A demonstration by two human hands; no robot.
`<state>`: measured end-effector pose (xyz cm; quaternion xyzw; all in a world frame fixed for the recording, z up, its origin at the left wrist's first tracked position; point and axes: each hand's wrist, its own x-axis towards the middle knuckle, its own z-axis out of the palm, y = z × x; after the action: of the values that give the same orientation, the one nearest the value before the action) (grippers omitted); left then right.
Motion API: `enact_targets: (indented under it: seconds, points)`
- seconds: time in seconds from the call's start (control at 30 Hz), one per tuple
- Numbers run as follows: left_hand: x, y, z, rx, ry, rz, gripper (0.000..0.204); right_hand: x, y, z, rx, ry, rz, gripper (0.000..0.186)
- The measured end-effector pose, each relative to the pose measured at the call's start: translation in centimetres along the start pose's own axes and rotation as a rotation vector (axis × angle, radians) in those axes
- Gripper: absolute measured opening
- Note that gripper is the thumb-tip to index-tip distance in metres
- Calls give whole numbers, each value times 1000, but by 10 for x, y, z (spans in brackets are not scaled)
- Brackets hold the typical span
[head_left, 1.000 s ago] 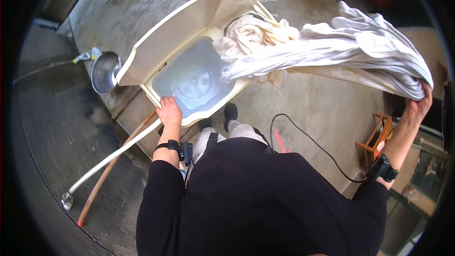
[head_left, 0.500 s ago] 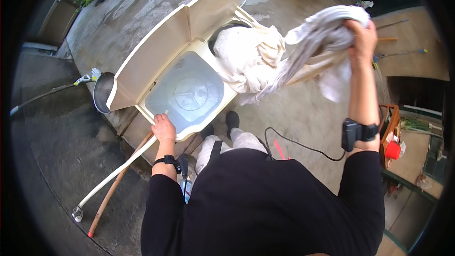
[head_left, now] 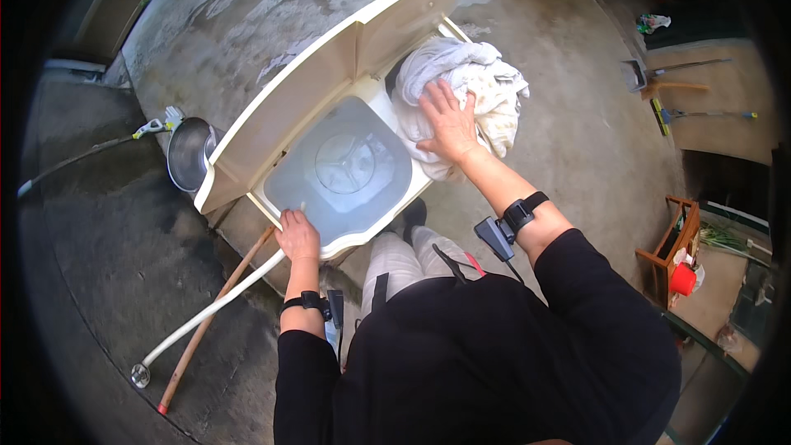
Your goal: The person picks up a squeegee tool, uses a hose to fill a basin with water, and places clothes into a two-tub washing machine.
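A cream twin-tub washing machine stands before me with its lids raised. Cloudy bluish water lies in its near tub, and a round disc shows at the bottom. At that tub's near left corner, my left hand is closed around a white hose, whose tip pokes out past my fingers over the water. On the right, a heap of white and cream cloth covers most of the other opening. My right hand rests on the heap with its fingers spread.
A metal basin stands left of the machine, with a glove beside it. A wooden pole slants along the hose on the dark floor. At right are a wooden rack, a red scoop and long-handled cleaning tools.
My right hand has come left and down with the raised cloth, let go, and now lies spread on the bunched heap. My left hand keeps its place at the tub corner.
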<state>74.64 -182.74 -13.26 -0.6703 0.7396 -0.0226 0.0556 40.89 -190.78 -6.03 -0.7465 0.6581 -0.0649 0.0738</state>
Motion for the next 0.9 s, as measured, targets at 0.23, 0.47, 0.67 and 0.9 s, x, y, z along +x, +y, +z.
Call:
enact_targets:
  seconds: [0.23,0.47,0.67,0.9]
  points:
    - [1,-1,2,-29,29,4,13,-2,-19,-13,1,-74,476,74]
    - [2,-1,1,-78,43,20,13,15,-11,11,29,-83,533,70]
    - [1,-2,0,-100,29,25,13,28,-16,19,-65,-106,479,67]
    - [1,1,2,-43,67,31,12,36,-1,21,48,-60,499,62]
